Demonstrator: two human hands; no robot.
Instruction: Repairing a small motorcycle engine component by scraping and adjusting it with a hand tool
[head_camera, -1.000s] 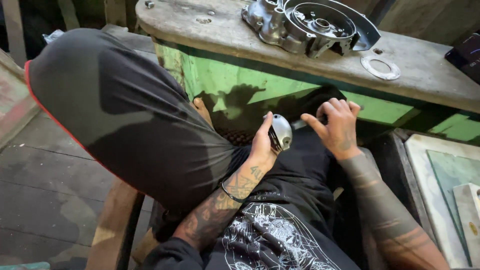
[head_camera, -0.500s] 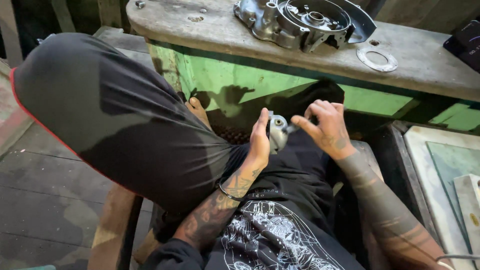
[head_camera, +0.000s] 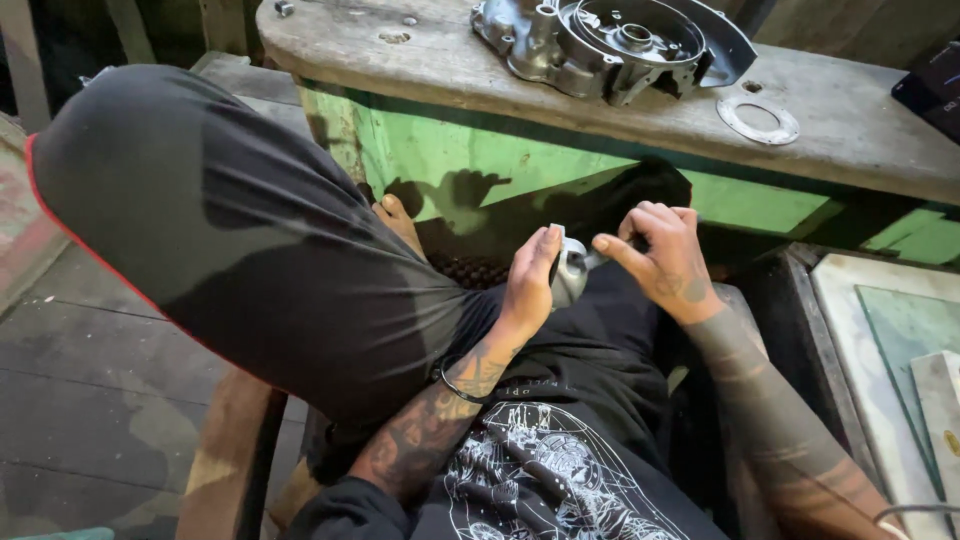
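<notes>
In the lap of a seated person, seen from the head camera, the left hand clasps a small rounded metal part while the right hand pinches at its right edge, fingers closed on it. Beyond, on the worn green bench, lie a grey engine casing and a flat metal ring. Steady work here likely wants the part braced firmly, turned gently.
</notes>
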